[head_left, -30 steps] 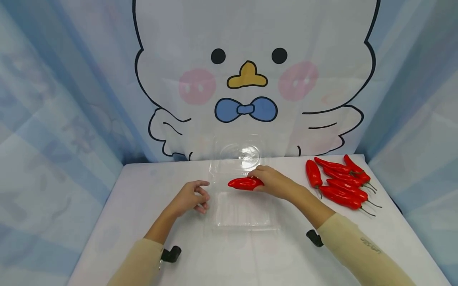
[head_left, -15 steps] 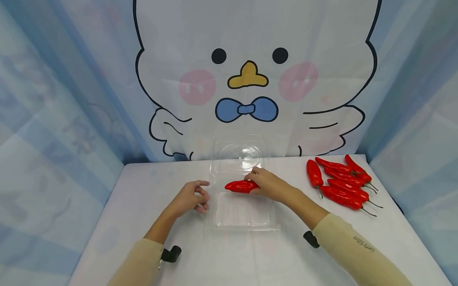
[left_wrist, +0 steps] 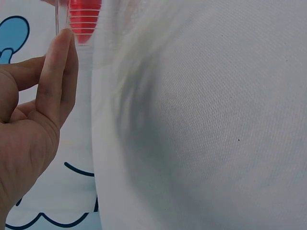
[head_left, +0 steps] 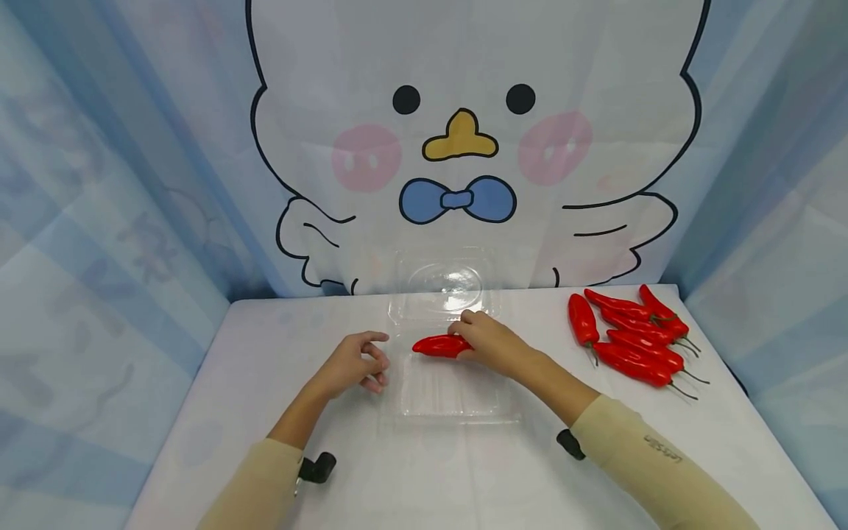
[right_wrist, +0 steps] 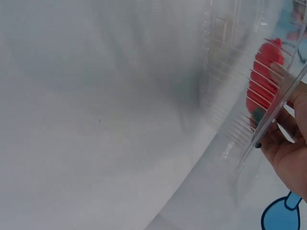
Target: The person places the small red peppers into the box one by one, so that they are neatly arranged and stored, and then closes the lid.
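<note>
My right hand grips a glossy red chili pepper at its stem end, low in the back part of a clear plastic clamshell box. The pepper lies crosswise, its tip to the left. Through the ribbed clear wall in the right wrist view, the pepper shows a green stem end near the fingers of the right hand. My left hand is at the box's left side, fingers loosely bent and holding nothing. In the left wrist view its fingertips are right at the clear wall.
The box's clear lid stands raised at the back, against the backdrop. Several red chili peppers with thin stems lie in a group at the table's back right. Printed cloth surrounds the white table at the back and sides.
My right hand has moved a little to the left with the chili pepper, mostly during the first half second. The left hand has stayed where it was.
</note>
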A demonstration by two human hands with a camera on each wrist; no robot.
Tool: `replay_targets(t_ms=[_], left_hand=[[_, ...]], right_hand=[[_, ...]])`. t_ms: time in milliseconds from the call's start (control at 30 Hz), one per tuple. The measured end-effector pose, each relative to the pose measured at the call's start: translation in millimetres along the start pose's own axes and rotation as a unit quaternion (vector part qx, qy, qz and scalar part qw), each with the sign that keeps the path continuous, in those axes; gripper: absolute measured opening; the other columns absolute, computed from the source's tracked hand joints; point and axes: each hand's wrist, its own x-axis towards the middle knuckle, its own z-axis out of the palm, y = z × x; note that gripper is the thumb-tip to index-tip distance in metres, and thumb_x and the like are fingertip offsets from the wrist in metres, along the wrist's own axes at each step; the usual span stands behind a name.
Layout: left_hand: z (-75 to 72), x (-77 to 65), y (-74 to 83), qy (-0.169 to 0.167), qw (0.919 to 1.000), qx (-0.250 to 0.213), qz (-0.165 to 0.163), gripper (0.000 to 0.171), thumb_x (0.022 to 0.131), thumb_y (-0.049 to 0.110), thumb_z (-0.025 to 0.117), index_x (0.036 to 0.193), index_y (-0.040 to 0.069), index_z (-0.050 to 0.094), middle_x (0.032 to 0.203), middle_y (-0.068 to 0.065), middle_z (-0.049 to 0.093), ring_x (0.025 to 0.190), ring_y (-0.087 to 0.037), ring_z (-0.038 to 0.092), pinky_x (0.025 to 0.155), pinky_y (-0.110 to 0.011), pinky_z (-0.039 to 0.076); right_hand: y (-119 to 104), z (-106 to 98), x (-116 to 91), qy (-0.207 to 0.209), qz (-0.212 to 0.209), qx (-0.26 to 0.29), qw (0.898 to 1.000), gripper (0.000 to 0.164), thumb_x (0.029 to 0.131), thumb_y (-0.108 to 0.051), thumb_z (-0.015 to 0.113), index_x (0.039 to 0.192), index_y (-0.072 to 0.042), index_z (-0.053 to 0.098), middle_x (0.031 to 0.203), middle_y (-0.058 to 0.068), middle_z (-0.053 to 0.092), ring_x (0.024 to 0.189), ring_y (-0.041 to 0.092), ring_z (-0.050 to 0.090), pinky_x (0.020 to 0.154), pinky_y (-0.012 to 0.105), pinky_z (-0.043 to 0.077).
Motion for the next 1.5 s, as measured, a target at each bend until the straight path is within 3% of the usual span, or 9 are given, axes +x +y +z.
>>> replay_targets(t_ms=[500,1500], left_hand=[[0.7,2.1,-0.6,0.000,1.0000,0.001,-0.001,0.059,0.095,0.000,0.070,0.150,0.004,0.049,0.098,-0.014,0.065,0.069,-0.021,0.073,0.063,-0.034,0.065],[1.3,1.5,1.4,0.005,0.9999,0.013,-0.008,0.058,0.096,0.002,0.070,0.150,0.005,0.049,0.100,-0.013,0.065,0.070,-0.020,0.073,0.064,-0.032,0.065]], right_hand=[[-4.1,15.7,-5.6,0.056,-0.016,-0.050,0.997,0.035,0.081,-0.019,0.089,0.111,-0.014,0.072,0.100,0.002,0.062,0.090,0.017,0.059,0.074,0.030,0.060],[-7.3,34.3,-1.7,0.108,-0.025,-0.099,0.989,0.035,0.078,-0.022,0.092,0.106,-0.011,0.073,0.096,0.003,0.067,0.087,0.022,0.063,0.079,0.035,0.058]])
